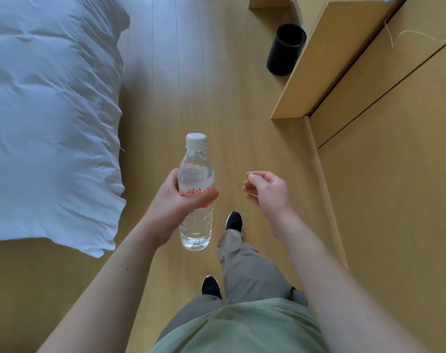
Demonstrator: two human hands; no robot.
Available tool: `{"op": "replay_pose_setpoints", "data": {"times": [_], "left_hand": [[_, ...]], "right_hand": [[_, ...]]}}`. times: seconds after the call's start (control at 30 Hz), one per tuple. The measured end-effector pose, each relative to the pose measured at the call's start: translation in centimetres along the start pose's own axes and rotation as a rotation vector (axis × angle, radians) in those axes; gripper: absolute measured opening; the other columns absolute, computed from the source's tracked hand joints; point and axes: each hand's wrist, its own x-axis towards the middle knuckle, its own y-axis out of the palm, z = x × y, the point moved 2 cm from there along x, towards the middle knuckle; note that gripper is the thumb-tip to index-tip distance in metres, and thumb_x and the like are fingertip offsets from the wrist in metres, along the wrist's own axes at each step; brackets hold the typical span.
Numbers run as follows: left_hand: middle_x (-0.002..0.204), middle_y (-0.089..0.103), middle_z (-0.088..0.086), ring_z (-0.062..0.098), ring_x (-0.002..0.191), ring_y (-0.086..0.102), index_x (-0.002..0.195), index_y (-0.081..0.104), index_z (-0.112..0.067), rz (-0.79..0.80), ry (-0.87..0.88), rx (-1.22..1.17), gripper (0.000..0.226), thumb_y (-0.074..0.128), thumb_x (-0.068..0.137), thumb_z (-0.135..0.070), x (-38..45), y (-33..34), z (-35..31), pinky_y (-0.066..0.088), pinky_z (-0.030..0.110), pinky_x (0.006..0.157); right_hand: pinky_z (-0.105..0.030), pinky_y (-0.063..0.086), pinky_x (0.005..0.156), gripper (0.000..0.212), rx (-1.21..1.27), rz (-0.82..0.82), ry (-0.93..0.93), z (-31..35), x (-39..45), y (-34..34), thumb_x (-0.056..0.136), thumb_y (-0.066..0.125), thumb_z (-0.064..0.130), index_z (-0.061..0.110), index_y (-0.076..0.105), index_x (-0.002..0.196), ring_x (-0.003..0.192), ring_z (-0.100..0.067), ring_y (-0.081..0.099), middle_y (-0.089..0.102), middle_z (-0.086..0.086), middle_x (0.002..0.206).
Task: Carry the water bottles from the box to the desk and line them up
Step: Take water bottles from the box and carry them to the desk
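A view from a head-worn camera looks straight down at a person standing on a light wooden floor (186, 72). The left hand (176, 200) is wrapped around the middle of a clear plastic water bottle (196, 194), thumb across the front of its red-lettered label. The bottle is upright, has a white screw cap (196, 140) on top, looks full of water, and is held in the air in front of the body, above the floor and touching nothing else. The right hand (265, 189) is empty, raised at about the same height just beside the bottle, with its fingers curled loosely inward into a relaxed half-fist.

Below the hands are grey trousers (247, 266), a green shirt (242, 327), and two dark shoes (234, 221), one foot ahead of the other.

A bed with a rumpled white duvet (51, 110) fills the left side. On the right runs light wooden furniture (369, 80) with dark gaps between its panels. A black cylindrical bin (286, 49) stands on the floor against this furniture, at the upper right, well apart from the bottle.
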Motion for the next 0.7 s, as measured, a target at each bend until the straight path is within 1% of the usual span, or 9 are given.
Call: {"op": "replay_pose_setpoints", "data": {"times": [0.1,0.23,0.3,0.37,0.47,0.6,0.7], "left_hand": [[0.099,0.073,0.001,0.021,0.089,0.074,0.124,0.060,-0.020,0.005,-0.003,0.004,0.076,0.093,0.058,-0.039,5.2,0.7,-2.9,0.058,0.034,0.079],[0.098,0.073,0.002,0.021,0.089,0.073,0.122,0.059,-0.018,-0.013,0.005,-0.004,0.074,0.092,0.059,-0.038,11.0,1.6,-6.5,0.059,0.037,0.081],[0.096,0.073,0.000,0.019,0.088,0.073,0.122,0.059,-0.018,-0.011,0.013,0.004,0.075,0.092,0.059,-0.039,13.5,1.8,-8.2,0.059,0.035,0.081],[0.096,0.074,-0.002,0.018,0.088,0.073,0.122,0.059,-0.020,-0.010,0.017,0.024,0.074,0.092,0.058,-0.041,15.6,1.7,-9.8,0.059,0.033,0.079],[0.096,0.074,-0.003,0.019,0.090,0.074,0.122,0.059,-0.022,0.000,0.016,0.036,0.074,0.091,0.059,-0.042,18.9,1.5,-12.1,0.059,0.035,0.081],[0.096,0.073,-0.004,0.016,0.089,0.073,0.122,0.059,-0.022,0.025,0.020,0.057,0.073,0.090,0.060,-0.043,23.7,0.8,-14.7,0.057,0.029,0.078],[0.096,0.074,-0.004,0.016,0.089,0.073,0.122,0.060,-0.021,0.051,0.010,0.056,0.072,0.090,0.060,-0.042,28.1,0.1,-16.4,0.056,0.029,0.078]], "right_hand": [[-0.039,0.056,0.091,0.013,0.032,-0.011,0.001,3.5,5.3,0.5,0.100,0.056,0.015,0.016,0.068,0.095,0.083,-0.015,0.066,0.068,0.001,0.083],[-0.033,0.057,0.084,0.012,0.039,0.020,-0.021,8.1,11.0,1.1,0.099,0.058,0.017,0.018,0.069,0.094,0.078,-0.011,0.067,0.069,0.005,0.079],[-0.031,0.057,0.082,0.012,0.042,0.018,-0.025,10.2,13.3,1.4,0.099,0.058,0.018,0.019,0.069,0.094,0.078,-0.011,0.067,0.069,0.006,0.078],[-0.032,0.057,0.083,0.013,0.044,0.018,-0.032,12.2,15.1,1.7,0.099,0.058,0.018,0.019,0.069,0.093,0.079,-0.011,0.067,0.069,0.006,0.078],[-0.034,0.057,0.085,0.012,0.055,0.026,-0.036,15.0,17.8,2.3,0.099,0.058,0.018,0.019,0.069,0.093,0.081,-0.013,0.067,0.069,0.005,0.080],[-0.034,0.056,0.085,0.012,0.061,0.007,-0.042,18.2,21.7,3.4,0.099,0.058,0.018,0.019,0.069,0.093,0.082,-0.013,0.066,0.068,0.004,0.081],[-0.036,0.056,0.087,0.013,0.063,-0.010,-0.040,20.4,24.8,4.6,0.099,0.058,0.018,0.019,0.068,0.091,0.082,-0.013,0.066,0.068,0.004,0.080]]}}
